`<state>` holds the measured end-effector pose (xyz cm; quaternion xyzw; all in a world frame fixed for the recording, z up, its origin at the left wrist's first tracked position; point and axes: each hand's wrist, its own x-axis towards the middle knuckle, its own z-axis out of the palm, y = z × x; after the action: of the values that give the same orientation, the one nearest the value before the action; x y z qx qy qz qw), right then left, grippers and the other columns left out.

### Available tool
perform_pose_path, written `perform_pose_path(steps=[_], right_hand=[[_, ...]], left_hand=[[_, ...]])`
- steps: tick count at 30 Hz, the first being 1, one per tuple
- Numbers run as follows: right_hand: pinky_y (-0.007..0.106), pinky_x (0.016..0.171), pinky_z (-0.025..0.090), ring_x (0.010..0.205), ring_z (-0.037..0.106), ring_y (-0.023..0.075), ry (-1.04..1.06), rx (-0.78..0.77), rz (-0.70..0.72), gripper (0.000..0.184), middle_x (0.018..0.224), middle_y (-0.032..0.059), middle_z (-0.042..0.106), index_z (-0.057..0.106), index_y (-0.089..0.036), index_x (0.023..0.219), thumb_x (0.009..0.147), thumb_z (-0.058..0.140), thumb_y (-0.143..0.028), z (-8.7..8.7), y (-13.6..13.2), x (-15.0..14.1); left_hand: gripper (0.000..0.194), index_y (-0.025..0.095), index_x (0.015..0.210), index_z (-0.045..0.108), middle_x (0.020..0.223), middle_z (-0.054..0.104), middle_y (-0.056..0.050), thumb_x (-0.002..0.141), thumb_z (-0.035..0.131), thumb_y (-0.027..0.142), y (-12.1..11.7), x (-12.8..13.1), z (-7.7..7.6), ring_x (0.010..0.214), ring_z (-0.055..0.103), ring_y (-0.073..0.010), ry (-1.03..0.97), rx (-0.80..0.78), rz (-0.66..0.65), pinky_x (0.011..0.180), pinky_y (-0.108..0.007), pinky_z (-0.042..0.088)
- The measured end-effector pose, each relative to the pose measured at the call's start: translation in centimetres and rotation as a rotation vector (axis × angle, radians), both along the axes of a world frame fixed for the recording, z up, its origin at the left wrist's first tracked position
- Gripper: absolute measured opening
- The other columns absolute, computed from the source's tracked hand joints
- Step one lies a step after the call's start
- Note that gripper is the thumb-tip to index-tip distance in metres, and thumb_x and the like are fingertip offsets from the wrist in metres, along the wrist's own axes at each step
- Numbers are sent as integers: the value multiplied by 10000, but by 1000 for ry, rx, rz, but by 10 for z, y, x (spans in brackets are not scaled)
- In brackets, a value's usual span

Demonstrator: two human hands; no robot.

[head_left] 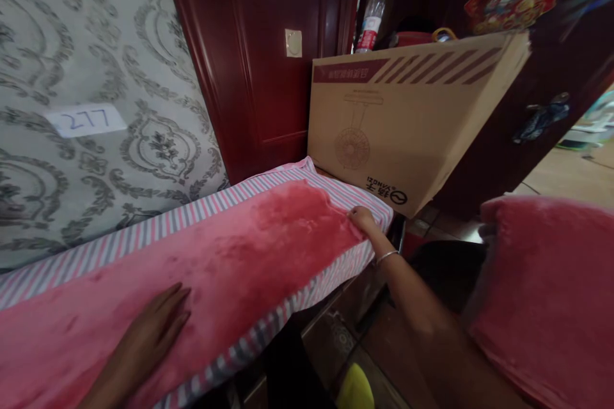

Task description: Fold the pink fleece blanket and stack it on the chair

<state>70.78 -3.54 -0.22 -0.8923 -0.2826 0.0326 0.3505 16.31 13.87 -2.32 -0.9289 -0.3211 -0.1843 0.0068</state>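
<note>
A pink plush blanket (206, 255) lies along a narrow bed with a striped pink, white and grey cover (158, 230) showing around it. My left hand (146, 345) rests flat on the blanket at the lower left, fingers together. My right hand (363, 220) sits at the blanket's far edge, its fingers curled on the plush and close to the striped cover. A metal bangle (386, 258) circles that wrist. At the right, a bulky pink plush item (542, 300), maybe a cushion, fills the lower corner, partly blurred.
A patterned wallpapered wall (110, 140) with a paper label reading 277 runs along the bed's left side. A cardboard box (407, 115) stands at the far end, before a dark red door frame. A plastic bottle (371, 16) stands behind it. The floor lies below the bed's right side.
</note>
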Motion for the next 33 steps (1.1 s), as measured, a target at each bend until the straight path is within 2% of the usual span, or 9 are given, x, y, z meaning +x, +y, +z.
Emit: perform_pose_path(steps=[3,7,11,15,18,21,23,28,33], right_hand=[[248,675,437,764,647,205,18,-34,-13,116,782,88,716,738,-155,796,796,629,-195,-22,-10,0],[259,714,441,831,653,227,38,-28,-1,67,813,109,715,718,-160,757,765,653,-170,-24,-8,6],[269,739,447,834,641,235,62,61,40,58,777,113,694,685,-161,705,753,652,-166,-13,8,7],[248,713,469,808,617,193,75,261,136,262,858,64,698,697,-145,951,902,535,-345,10,32,11],[237,723,472,811,609,175,62,319,157,333,869,36,692,680,-146,1054,937,478,-383,17,36,15],[252,699,449,744,599,192,39,180,100,190,733,57,668,697,-130,836,849,586,-283,2,23,14],[258,704,435,748,611,203,11,65,54,126,735,85,675,692,-131,766,813,616,-221,-12,11,10],[259,787,434,958,646,227,-87,-108,26,196,1005,132,716,709,-130,997,912,573,-243,-28,0,-1],[284,837,443,1067,644,256,-154,-232,16,259,1107,150,699,673,-145,1149,981,530,-280,-24,-1,-10]], left_hand=[[578,176,1140,726,1257,709,-135,905,382,578,3,-3,-12,1188,661,-305,34,-16,2,1049,-458,531],[557,174,1153,707,1291,688,-146,908,362,536,-2,-3,-20,1217,641,-316,23,6,8,1074,-487,503],[516,164,1095,696,1256,693,-165,909,356,504,-10,2,-15,1181,645,-323,-8,35,70,1055,-487,502],[384,202,856,660,960,735,-148,879,377,460,-16,7,-3,917,688,-308,7,-12,149,898,-451,548],[338,202,846,621,938,719,-139,888,339,385,-21,10,7,851,685,-279,-9,-81,247,795,-407,553],[449,166,914,610,1011,674,-180,957,239,416,-26,9,18,866,679,-305,-37,-54,459,636,-392,531],[519,147,958,609,1048,645,-202,977,182,442,-26,8,22,881,671,-329,-4,-31,531,566,-387,501],[413,161,903,599,1005,660,-179,932,242,367,-19,12,14,895,669,-298,111,-100,397,744,-415,545],[319,199,859,599,931,694,-131,904,335,371,-14,10,7,911,670,-274,-78,-131,288,864,-411,544]])
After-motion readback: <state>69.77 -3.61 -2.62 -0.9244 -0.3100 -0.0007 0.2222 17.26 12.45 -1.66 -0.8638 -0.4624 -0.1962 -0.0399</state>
